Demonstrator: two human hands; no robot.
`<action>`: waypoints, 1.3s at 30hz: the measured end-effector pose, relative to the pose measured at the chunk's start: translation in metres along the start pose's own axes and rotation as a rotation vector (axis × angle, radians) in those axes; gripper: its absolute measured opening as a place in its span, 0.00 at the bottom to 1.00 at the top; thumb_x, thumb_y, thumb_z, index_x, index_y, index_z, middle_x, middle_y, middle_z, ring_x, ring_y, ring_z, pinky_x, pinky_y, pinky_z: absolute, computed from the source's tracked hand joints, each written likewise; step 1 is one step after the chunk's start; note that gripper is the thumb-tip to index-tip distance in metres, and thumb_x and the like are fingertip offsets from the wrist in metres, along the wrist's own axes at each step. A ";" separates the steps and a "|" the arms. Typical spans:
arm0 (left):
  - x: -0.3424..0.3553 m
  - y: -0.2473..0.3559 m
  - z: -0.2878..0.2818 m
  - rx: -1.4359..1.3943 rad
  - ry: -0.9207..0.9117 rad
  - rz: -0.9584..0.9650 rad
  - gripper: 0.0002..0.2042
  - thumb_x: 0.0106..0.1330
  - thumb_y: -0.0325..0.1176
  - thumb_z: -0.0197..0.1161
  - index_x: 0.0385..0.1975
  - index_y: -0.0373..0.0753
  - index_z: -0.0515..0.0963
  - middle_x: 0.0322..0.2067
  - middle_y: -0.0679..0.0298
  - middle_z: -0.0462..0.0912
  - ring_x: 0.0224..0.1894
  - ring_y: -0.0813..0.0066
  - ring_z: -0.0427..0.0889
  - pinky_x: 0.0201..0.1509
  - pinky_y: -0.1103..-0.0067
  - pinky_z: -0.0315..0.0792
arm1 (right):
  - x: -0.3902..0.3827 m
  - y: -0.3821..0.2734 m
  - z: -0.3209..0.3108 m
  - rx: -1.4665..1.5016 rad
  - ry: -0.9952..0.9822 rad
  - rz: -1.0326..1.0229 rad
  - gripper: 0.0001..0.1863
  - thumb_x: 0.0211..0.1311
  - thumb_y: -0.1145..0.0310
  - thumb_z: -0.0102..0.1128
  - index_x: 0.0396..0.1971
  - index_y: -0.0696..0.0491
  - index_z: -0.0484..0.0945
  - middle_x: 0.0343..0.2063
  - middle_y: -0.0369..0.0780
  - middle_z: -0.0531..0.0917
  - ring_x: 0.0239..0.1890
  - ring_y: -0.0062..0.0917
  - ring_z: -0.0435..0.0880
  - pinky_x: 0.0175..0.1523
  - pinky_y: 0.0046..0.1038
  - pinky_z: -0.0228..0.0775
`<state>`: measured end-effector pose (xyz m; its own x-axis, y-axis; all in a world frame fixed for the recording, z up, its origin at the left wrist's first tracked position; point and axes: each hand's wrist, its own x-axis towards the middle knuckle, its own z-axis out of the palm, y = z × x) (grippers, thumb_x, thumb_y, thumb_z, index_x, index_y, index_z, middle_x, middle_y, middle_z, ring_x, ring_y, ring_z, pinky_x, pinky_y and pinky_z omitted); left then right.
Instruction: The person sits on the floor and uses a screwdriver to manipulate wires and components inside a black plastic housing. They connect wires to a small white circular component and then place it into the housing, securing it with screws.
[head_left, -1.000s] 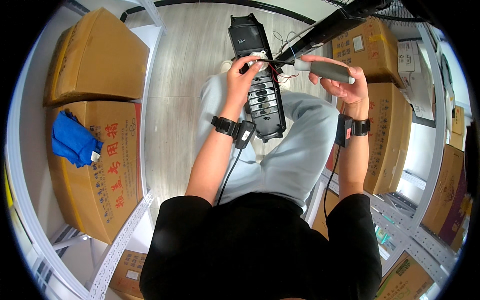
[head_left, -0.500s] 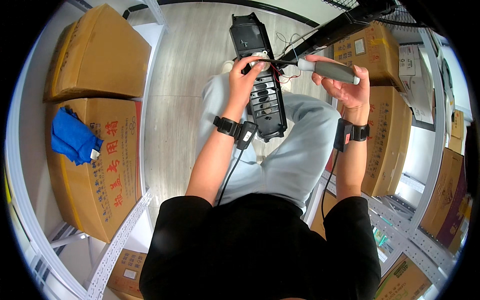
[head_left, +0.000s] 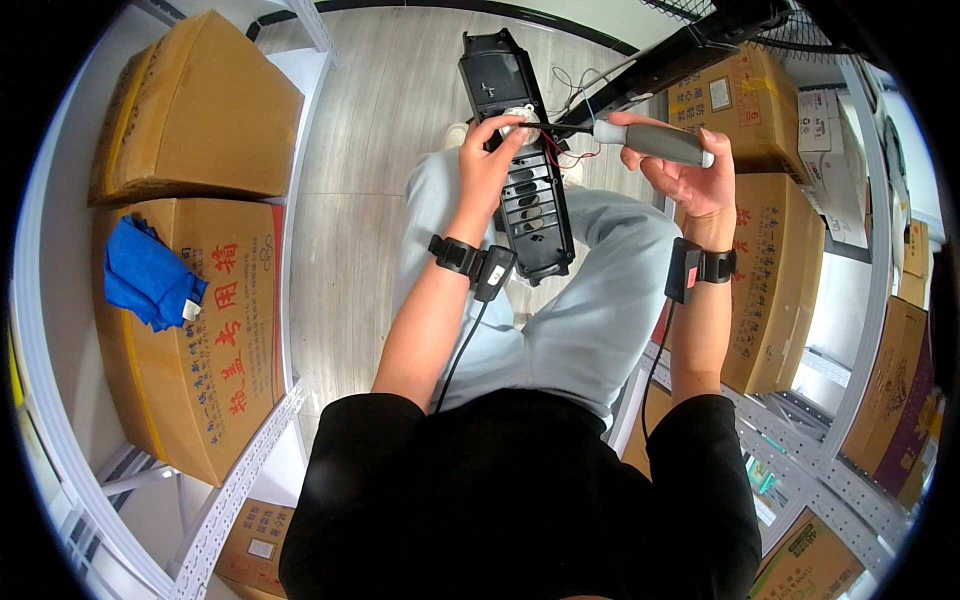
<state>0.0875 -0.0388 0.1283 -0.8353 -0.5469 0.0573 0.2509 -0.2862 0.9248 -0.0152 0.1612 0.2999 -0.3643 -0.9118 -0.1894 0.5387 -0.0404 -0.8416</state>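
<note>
A long black plastic housing [head_left: 497, 72] with a slatted section lies across my knees, slightly tilted. A pale round part [head_left: 524, 110] sits in its middle, partly hidden by my fingers. My right hand [head_left: 698, 182] is closed around the grey handle of a screwdriver [head_left: 655, 142], whose dark shaft points left toward the round part. With thumb and fingertips, my left hand [head_left: 484, 165] pinches at the shaft's tip end, over the round part. Whatever else lies between those fingertips is too small to make out. Thin red wires [head_left: 572, 154] loop out beside the housing, below the shaft.
Large cardboard boxes [head_left: 235, 110] fill the shelf on the left, with a blue cloth [head_left: 150, 272] on one. More boxes [head_left: 765, 280] stand on the right-hand shelf. A black post [head_left: 660, 72] slants in beyond my right hand. Cables run from both wristbands [head_left: 455, 254].
My right hand and the screwdriver have shifted very slightly left. The left hand and the housing stay practically where they were.
</note>
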 end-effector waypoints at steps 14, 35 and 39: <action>-0.001 0.004 0.001 0.055 -0.001 0.023 0.07 0.61 0.26 0.66 0.39 0.36 0.82 0.40 0.64 0.80 0.43 0.79 0.77 0.48 0.81 0.70 | -0.001 -0.005 0.000 -0.069 -0.012 0.020 0.48 0.56 0.42 0.47 0.63 0.71 0.57 0.37 0.50 0.82 0.13 0.11 0.62 0.15 0.11 0.52; -0.002 0.005 0.000 0.089 0.051 0.032 0.10 0.59 0.25 0.67 0.41 0.36 0.82 0.41 0.64 0.81 0.45 0.78 0.77 0.51 0.81 0.70 | 0.002 -0.001 0.079 -1.144 0.838 -0.273 0.15 0.53 0.66 0.72 0.39 0.53 0.80 0.26 0.32 0.83 0.27 0.11 0.76 0.32 0.16 0.69; 0.000 0.007 0.001 0.093 0.048 0.019 0.14 0.59 0.25 0.67 0.46 0.37 0.80 0.44 0.65 0.81 0.46 0.78 0.77 0.52 0.80 0.70 | 0.002 -0.001 0.087 -1.148 0.882 -0.348 0.14 0.53 0.66 0.72 0.37 0.54 0.80 0.28 0.33 0.84 0.29 0.12 0.78 0.34 0.16 0.69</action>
<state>0.0888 -0.0400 0.1349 -0.8058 -0.5892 0.0594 0.2184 -0.2025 0.9546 0.0497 0.1241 0.3445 -0.9027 -0.3727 0.2151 -0.3950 0.5194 -0.7577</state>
